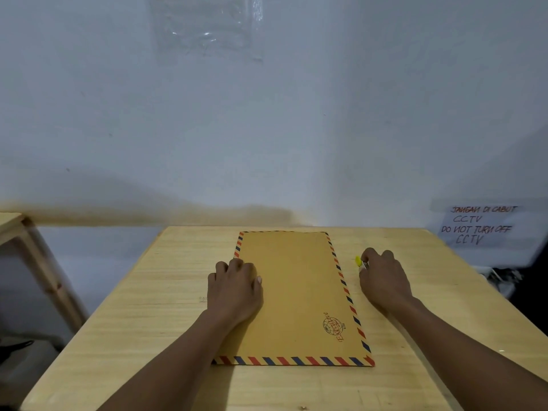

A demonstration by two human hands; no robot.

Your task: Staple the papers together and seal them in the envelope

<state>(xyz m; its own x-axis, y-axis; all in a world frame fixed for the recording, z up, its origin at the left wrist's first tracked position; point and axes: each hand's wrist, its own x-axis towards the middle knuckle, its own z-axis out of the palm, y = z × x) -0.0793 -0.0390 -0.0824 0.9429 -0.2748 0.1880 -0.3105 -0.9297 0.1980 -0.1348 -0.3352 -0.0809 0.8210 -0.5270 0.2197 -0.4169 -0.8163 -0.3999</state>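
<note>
On the envelope — "Executive" logo; wall note — "CCTV".

A pale wooden desk with a straight lengthwise grain carries a long tan paper envelope edged with red and blue stripes, lying flat at its middle. The left hand rests on the envelope's left edge. Just right of the envelope, the right hand sits on the bare wood, a small yellow object showing at its fingertips.
</note>
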